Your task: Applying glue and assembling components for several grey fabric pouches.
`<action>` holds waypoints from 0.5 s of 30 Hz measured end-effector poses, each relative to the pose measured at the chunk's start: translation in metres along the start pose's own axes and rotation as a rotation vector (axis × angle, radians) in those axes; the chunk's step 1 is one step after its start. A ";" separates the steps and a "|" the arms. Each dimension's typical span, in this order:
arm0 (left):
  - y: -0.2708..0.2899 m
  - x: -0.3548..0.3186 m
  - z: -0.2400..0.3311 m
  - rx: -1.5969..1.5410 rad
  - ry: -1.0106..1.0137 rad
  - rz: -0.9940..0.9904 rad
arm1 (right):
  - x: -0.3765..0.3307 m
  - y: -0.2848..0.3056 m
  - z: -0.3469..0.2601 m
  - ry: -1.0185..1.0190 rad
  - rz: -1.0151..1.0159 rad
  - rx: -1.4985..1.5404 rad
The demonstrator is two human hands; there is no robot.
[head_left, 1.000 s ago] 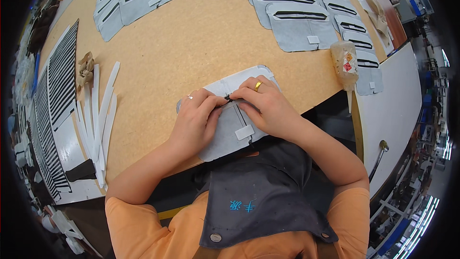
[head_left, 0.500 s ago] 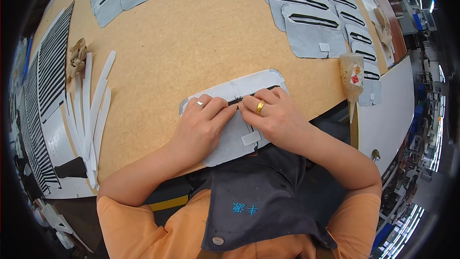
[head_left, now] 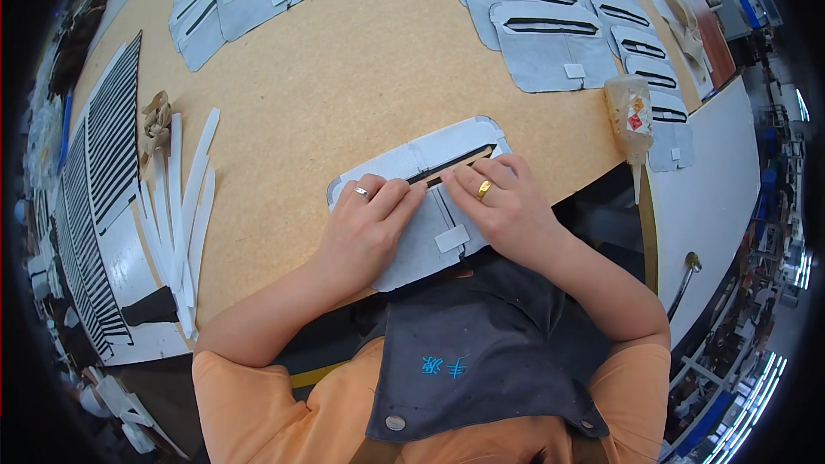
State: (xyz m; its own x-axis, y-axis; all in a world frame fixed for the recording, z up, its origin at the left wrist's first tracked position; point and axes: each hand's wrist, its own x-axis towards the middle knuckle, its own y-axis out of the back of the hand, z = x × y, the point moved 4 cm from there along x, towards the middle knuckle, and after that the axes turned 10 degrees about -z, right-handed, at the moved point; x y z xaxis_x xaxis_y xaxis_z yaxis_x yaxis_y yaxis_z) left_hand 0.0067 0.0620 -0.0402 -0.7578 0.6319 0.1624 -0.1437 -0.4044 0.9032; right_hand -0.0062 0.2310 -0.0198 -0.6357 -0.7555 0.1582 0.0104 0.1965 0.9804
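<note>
1. Head view: a grey panel (head_left: 417, 256) lies on the tan tabletop (head_left: 344, 77) beneath the 2 hands, tilted, its right end higher in view.
2. The left hand (head_left: 365, 219), with 1 silver ring (head_left: 362, 192), has its fingers curled and thumb and forefinger drawn narrow at the panel's black-edged slot (head_left: 454, 161); whether they pinch the edge, I cannot tell.
3. The right hand (head_left: 505, 204), with 1 gold ring (head_left: 484, 190), is likewise narrow, its fingertips on the slot, just beside the left hand's.
4. Between the wrists, a white tab (head_left: 451, 239) sits on the panel; nearer the body is a dark apron (head_left: 468, 404).
5. Well left of the left hand: white strips (head_left: 185, 206), crumpled brown paper (head_left: 157, 125) and black-striped sheets (head_left: 112, 133).
6. Beyond the left hand, similar panels (head_left: 296, 9) overlap.
7. Beyond the right hand, 2 rows of slotted panels (head_left: 537, 60) overlap; nearer it, to its right, is a translucent bottle (head_left: 630, 112), nozzle toward the body.
</note>
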 end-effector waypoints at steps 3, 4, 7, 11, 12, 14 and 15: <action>-0.001 0.000 0.000 0.019 0.015 0.005 | -0.009 0.003 0.017 -0.138 -0.085 -0.064; -0.002 0.000 0.001 0.007 0.036 0.006 | -0.008 0.002 0.021 -0.166 -0.067 0.022; 0.002 0.007 0.003 -0.032 0.089 0.023 | 0.011 -0.001 -0.002 -0.133 0.085 0.540; 0.010 -0.012 -0.009 -0.158 0.224 0.060 | 0.013 -0.014 -0.006 -0.175 -0.001 0.469; 0.012 -0.016 -0.009 -0.128 0.198 0.052 | 0.015 -0.014 -0.008 -0.171 -0.003 0.473; 0.012 -0.022 -0.008 -0.099 0.176 0.044 | 0.020 -0.011 -0.014 -0.145 -0.022 0.388; 0.011 -0.024 -0.004 -0.002 0.147 0.029 | 0.019 -0.013 -0.015 -0.140 -0.025 0.389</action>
State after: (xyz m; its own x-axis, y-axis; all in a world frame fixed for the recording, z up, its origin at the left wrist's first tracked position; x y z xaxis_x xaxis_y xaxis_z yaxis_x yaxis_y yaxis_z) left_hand 0.0206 0.0396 -0.0357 -0.8464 0.5169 0.1281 -0.1219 -0.4223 0.8982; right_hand -0.0067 0.2043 -0.0272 -0.7314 -0.6758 0.0912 -0.2820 0.4215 0.8619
